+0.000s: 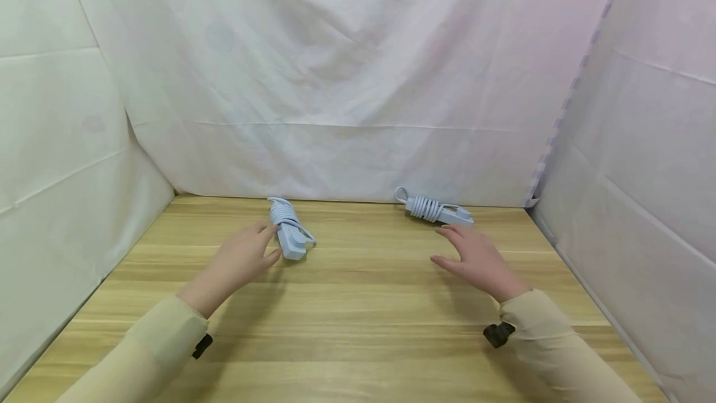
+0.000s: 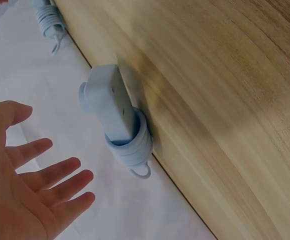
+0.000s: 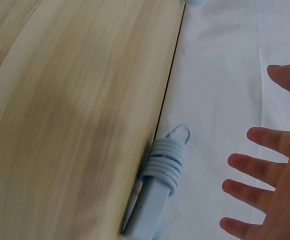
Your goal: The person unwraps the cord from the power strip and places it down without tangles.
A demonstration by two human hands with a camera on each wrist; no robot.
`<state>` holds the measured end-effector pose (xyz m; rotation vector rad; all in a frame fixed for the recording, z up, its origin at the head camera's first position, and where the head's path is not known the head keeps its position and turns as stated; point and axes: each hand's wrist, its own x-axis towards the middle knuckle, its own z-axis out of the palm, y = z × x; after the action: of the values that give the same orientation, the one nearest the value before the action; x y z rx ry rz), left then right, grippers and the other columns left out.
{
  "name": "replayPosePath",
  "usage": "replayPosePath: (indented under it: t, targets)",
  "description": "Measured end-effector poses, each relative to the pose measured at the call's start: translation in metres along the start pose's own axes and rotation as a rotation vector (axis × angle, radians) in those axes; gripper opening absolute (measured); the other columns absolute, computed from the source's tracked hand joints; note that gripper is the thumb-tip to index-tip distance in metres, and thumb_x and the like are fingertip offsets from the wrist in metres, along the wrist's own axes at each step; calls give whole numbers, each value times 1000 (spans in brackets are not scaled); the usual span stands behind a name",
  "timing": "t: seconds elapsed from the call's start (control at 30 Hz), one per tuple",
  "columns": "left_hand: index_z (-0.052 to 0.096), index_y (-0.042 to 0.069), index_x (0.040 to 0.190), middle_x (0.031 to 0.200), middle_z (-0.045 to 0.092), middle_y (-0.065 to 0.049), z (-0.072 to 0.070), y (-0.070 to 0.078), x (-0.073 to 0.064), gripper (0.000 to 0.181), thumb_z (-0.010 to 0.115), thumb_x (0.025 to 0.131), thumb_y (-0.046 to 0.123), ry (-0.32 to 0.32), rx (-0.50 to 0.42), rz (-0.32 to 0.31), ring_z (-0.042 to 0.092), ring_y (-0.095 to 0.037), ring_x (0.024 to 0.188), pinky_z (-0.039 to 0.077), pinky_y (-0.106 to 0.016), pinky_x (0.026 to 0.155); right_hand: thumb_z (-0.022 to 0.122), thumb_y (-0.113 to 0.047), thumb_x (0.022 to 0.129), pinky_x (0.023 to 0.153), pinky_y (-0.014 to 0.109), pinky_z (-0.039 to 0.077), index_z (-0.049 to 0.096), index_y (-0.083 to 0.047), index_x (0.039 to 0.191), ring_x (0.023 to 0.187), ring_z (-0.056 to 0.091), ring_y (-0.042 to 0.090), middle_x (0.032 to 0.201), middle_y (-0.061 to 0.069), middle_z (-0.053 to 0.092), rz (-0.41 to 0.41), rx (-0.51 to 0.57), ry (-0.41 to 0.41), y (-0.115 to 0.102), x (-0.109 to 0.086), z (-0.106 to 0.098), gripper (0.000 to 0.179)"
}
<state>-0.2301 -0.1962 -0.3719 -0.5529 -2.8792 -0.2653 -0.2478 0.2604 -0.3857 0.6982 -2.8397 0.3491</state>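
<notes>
Two pale blue power strips, each wrapped in its own cord, lie toward the back of the wooden table. One power strip (image 1: 292, 242) is left of centre, with a round raised piece near its front end. My left hand (image 1: 237, 261) hovers just left of it, fingers spread; the left wrist view shows a gap between this hand (image 2: 27, 195) and the strip (image 2: 106, 102). The other power strip (image 1: 454, 217) lies slantwise at the back right, its cord looped at one end. Just in front of it is my right hand (image 1: 480, 260), also spread and holding nothing.
A white cloth (image 1: 335, 79) hangs behind the table's back edge, and more cloth walls stand at the left (image 1: 50, 142) and right (image 1: 643, 173). The wood-grain tabletop (image 1: 358, 328) stretches between both arms. Small black devices (image 1: 499, 333) sit under the wrists.
</notes>
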Motion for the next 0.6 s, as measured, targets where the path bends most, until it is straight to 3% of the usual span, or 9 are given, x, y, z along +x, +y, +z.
replayPosePath:
  t: [0.37,0.6]
  targets:
    - [55,-3,130,126,56,-28,13,3,17,48,59,95,29,-99,-33,-65,55,-43,114,44,-56,92,64,-48,91,99,56,37,54,-10,137,123,50,33,134,11,56,-39,21,-32,-19,12,15,61]
    - [56,-2,128,117,61,-26,20,3,28,51,63,93,34,-147,-24,-76,61,-41,101,49,-54,80,65,-45,91,100,52,38,54,-8,137,121,52,34,132,13,57,-56,64,-46,-29,16,20,60]
